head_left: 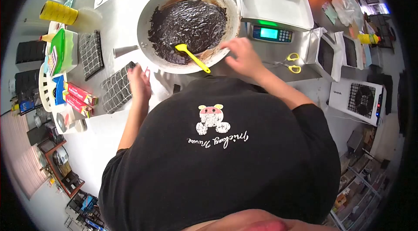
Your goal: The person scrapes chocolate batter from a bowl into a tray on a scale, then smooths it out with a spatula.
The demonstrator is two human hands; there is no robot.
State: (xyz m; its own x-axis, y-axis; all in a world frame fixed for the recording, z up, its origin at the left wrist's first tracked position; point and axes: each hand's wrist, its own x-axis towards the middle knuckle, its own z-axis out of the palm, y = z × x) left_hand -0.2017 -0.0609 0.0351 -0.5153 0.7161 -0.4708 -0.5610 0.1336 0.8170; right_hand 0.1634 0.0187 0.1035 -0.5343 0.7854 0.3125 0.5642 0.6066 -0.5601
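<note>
A large round metal bowl (146, 52) holds a thick, dark, glossy mixture (189, 24). The yellow spatula (196, 59) lies with its head in the mixture and its handle across the near rim. My right hand (244, 58) is at the bowl's right rim, fingers curved and apart, with nothing held between them. To the lower left of the bowl, my left hand (140, 82) overlaps the right edge of a dark checkered cloth (116, 89). Its fingertips are blurred, so whether they grip the cloth is unclear.
Right of the bowl are a lit digital scale (272, 34) under a paper-lined tray (274, 2), yellow-handled scissors (292, 63) and lined tins (324, 52). On the left are another checkered cloth (91, 55), baking paper boxes (78, 100) and a green-lidded container (58, 52).
</note>
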